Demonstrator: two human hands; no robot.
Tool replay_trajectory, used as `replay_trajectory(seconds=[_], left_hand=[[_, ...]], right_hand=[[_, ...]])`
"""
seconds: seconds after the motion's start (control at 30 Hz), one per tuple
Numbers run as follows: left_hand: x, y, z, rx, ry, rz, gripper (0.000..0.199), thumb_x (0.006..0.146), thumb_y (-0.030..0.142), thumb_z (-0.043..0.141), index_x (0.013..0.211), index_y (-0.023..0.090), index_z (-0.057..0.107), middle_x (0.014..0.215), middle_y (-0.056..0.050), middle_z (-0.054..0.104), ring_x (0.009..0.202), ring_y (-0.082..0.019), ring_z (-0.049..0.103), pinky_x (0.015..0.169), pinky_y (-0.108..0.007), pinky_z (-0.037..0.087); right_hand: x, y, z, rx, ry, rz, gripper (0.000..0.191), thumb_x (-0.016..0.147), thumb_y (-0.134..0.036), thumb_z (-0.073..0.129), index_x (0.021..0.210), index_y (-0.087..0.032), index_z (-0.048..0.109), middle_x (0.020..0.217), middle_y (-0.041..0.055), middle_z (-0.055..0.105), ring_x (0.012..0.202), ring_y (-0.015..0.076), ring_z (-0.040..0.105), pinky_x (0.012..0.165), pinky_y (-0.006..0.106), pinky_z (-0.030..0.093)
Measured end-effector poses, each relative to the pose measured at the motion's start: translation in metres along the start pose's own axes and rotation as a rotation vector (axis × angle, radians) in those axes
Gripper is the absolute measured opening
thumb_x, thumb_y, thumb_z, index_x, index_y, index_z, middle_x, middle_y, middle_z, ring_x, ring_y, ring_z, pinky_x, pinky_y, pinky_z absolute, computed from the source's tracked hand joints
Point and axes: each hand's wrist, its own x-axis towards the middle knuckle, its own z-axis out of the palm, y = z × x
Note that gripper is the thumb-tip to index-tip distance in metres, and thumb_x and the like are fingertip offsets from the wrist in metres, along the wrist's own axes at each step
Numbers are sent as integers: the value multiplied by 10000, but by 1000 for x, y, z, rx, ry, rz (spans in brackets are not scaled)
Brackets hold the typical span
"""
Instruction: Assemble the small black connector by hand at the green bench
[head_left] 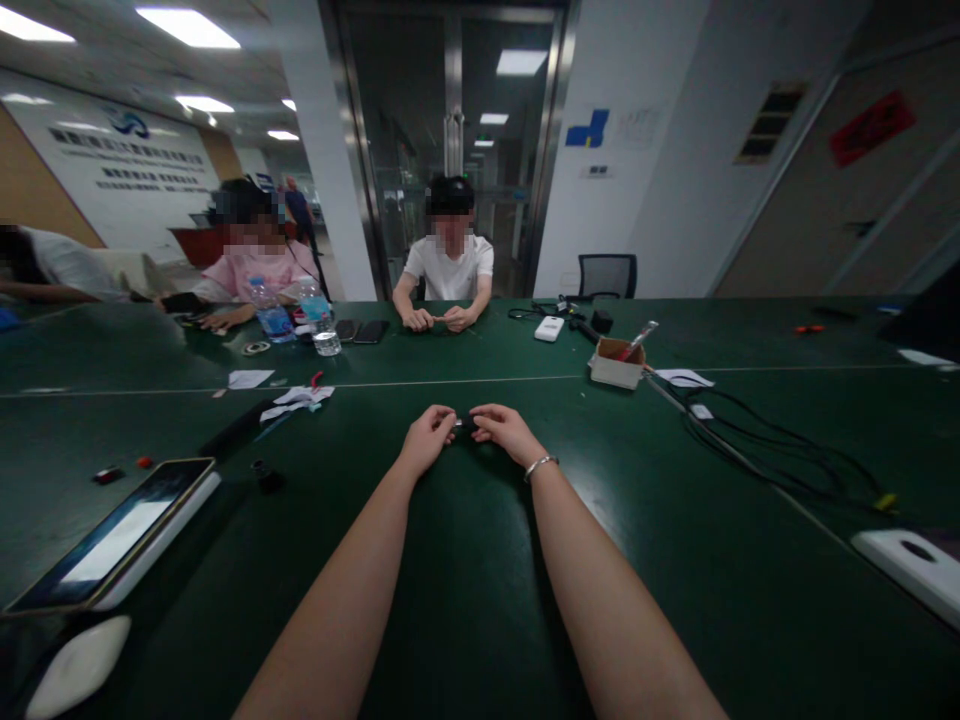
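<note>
Both my hands meet above the green table [465, 560], at its middle. My left hand [429, 438] is closed in a pinch at the silvery end of a small black-and-silver stick [463, 423]. On the dark end of that same stick, my right hand [508, 432] is closed too, with a silver bracelet [541, 467] at the wrist. Fingers cover most of the stick, so its exact kind does not show. A short black cylindrical piece [266, 476] stands on the table, left of my hands.
At left lie a propped phone [120, 535], a white mouse [79, 668] and crumpled paper [298, 400]. Water bottles [319, 315] stand farther back. A small box [616, 365] and black cables [765, 430] are at right. Across the table sits a person in white [448, 265].
</note>
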Motion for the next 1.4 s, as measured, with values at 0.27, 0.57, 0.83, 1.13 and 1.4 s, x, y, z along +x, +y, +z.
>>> replay_trajectory(seconds=[0.27,0.57,0.83,1.13,1.4], left_hand=[[2,-3,-1,12,-13,-11,283,795,362,562,1010,184,605,887,-55,642,703,-131,614,629,-263,499],[1,0,-2,11,-26,-6,274,780,337,596,1006,182,612,905,-64,649,753,-142,618,655,-266,504],[-1,3,-1,-59,-14,-19,330,796,377,587,1055,172,577,963,-81,640,750,-140,634,656,-278,517],[0,2,-2,-32,-22,64,323,730,305,661,1018,173,602,964,-76,638,782,-149,618,689,-299,515],[-2,7,-5,-14,-34,116,324,687,222,689,1000,179,620,982,-67,652,887,-175,621,841,-356,493]], right_hand=[[-1,-2,1,-21,9,13,152,776,-103,629,926,-122,644,697,24,669,575,87,647,565,178,536],[-1,-1,0,-18,-2,-2,164,764,-139,662,927,-133,643,717,20,670,585,88,653,572,178,546],[-1,0,0,-6,-7,-12,172,764,-149,666,933,-129,649,726,29,672,601,99,659,572,188,551],[0,1,-1,24,-9,-4,177,748,-134,667,924,-124,650,721,24,664,584,93,653,562,179,538],[-1,0,0,17,-5,-3,177,746,-146,681,920,-128,656,704,27,673,581,93,652,565,183,546]])
